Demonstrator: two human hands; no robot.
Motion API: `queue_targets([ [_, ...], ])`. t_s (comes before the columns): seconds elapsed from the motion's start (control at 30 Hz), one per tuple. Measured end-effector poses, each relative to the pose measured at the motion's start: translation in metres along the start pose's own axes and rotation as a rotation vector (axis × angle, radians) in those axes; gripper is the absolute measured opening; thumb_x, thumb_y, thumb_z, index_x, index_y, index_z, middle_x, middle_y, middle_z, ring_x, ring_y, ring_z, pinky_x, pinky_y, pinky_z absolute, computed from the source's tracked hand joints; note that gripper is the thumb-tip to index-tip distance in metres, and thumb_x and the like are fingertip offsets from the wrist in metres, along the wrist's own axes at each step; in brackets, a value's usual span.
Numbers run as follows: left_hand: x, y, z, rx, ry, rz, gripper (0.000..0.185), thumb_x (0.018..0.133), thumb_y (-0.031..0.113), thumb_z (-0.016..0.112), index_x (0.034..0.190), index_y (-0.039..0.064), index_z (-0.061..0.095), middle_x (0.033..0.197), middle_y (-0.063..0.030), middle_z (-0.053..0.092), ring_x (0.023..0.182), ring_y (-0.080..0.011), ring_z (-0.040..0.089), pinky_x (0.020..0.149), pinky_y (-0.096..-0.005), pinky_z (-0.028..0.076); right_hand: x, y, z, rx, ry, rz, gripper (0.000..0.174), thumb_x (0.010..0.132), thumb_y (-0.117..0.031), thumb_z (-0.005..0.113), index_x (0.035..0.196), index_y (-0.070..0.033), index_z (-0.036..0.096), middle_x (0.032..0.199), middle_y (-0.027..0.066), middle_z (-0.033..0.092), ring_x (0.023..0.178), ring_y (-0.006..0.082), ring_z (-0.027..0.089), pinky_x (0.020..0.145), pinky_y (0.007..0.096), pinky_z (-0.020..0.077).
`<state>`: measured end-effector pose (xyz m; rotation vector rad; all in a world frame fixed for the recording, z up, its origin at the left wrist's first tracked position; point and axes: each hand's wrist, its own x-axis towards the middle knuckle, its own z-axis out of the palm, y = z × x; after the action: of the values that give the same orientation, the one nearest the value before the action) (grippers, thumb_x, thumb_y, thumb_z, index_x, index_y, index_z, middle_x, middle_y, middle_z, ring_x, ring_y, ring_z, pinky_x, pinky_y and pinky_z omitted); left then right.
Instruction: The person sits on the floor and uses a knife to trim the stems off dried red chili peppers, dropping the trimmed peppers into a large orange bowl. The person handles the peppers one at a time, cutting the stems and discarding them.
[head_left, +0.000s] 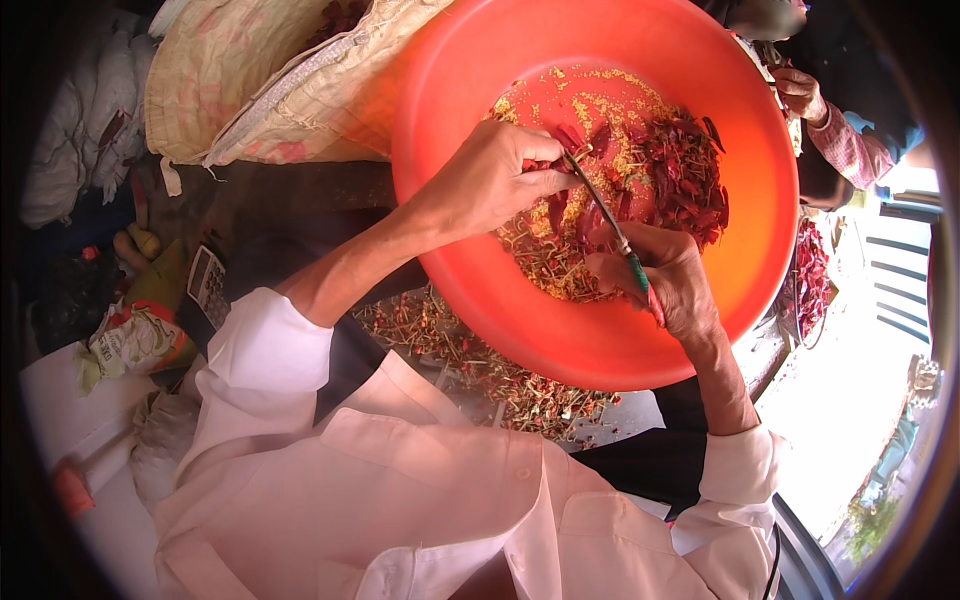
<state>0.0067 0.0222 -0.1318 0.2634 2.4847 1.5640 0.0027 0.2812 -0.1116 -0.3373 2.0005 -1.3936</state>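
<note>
My left hand (495, 180) is over the orange-red plastic basin (480, 304), pinching a dried red chilli (582, 153) between thumb and fingers. Scissors (600, 199) with green and red wrapping on the handle are gripped in my right hand (671, 281). Their blades point up and left, and the tips meet the chilli just beyond my left fingertips. Inside the basin, dark red chilli pieces (690, 180) are heaped at the right. Yellow seeds (622, 97) are scattered over the bottom, with stems and scraps (536, 251) nearer me.
An open woven sack (255, 105) with dried chillies (334, 22) leans at the basin's upper left. Chilli stems (525, 382) litter the surface below the rim. A calculator (206, 281) and a printed packet (142, 337) lie left. Another person's hand (799, 91) and more chillies (811, 262) are right.
</note>
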Motion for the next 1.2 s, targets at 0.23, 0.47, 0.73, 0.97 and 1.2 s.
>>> queue_targets([
  [0.23, 0.003, -0.005, 0.001, -0.005, 0.058, 0.181, 0.015, 0.096, 0.009, 0.076, 0.094, -0.005, 0.071, 0.078, -0.0030, 0.065, 0.065, -0.0058, 0.053, 0.056, -0.0273, 0.046, -0.002, 0.000, -0.002, 0.353, -0.199, 0.154, 0.032, 0.095, -0.026, 0.076, 0.111, 0.002, 0.074, 0.070, 0.0013, 0.067, 0.050, 0.0040, 0.050, 0.046, 0.0212, 0.0354],
  [0.47, 0.011, 0.004, -0.001, -0.208, 0.091, 0.030, 0.017, 0.097, 0.015, 0.076, 0.098, -0.002, 0.076, 0.076, -0.0003, 0.066, 0.067, -0.0053, 0.063, 0.058, -0.0229, 0.050, -0.003, -0.007, -0.003, 0.583, -0.174, 0.203, 0.041, 0.098, -0.034, 0.073, 0.118, 0.002, 0.072, 0.068, -0.0011, 0.065, 0.048, 0.0040, 0.045, 0.047, 0.0220, 0.0322],
  [0.73, -0.007, 0.006, 0.005, -0.189, 0.135, 0.097, 0.018, 0.099, 0.017, 0.074, 0.104, 0.000, 0.078, 0.078, 0.0011, 0.067, 0.067, -0.0050, 0.060, 0.061, -0.0223, 0.050, 0.027, -0.010, -0.051, 0.846, 0.224, 0.049, 0.043, 0.113, -0.035, 0.047, 0.130, 0.001, 0.063, 0.066, -0.0037, 0.056, 0.047, 0.0038, 0.034, 0.045, 0.0191, 0.0308],
  [0.97, -0.007, 0.001, -0.005, -0.363, 0.223, -0.064, 0.034, 0.102, 0.040, 0.070, 0.100, 0.006, 0.074, 0.082, 0.0020, 0.067, 0.069, -0.0038, 0.060, 0.059, -0.0200, 0.047, 0.023, 0.048, -0.047, -0.671, 0.041, 0.248, 0.044, 0.086, -0.044, 0.081, 0.110, -0.008, 0.075, 0.069, 0.0084, 0.065, 0.065, 0.0221, 0.065, 0.062, 0.0375, 0.0518],
  [1.2, -0.002, 0.001, -0.008, -0.458, 0.185, -0.065, 0.034, 0.107, 0.031, 0.062, 0.097, 0.000, 0.069, 0.081, -0.0060, 0.067, 0.067, -0.0097, 0.064, 0.056, -0.0244, 0.054, 0.030, 0.091, -0.042, -1.012, -0.147, 0.426, 0.035, 0.077, -0.024, 0.071, 0.109, -0.008, 0.074, 0.097, 0.0227, 0.073, 0.095, 0.0420, 0.071, 0.085, 0.0492, 0.0555],
])
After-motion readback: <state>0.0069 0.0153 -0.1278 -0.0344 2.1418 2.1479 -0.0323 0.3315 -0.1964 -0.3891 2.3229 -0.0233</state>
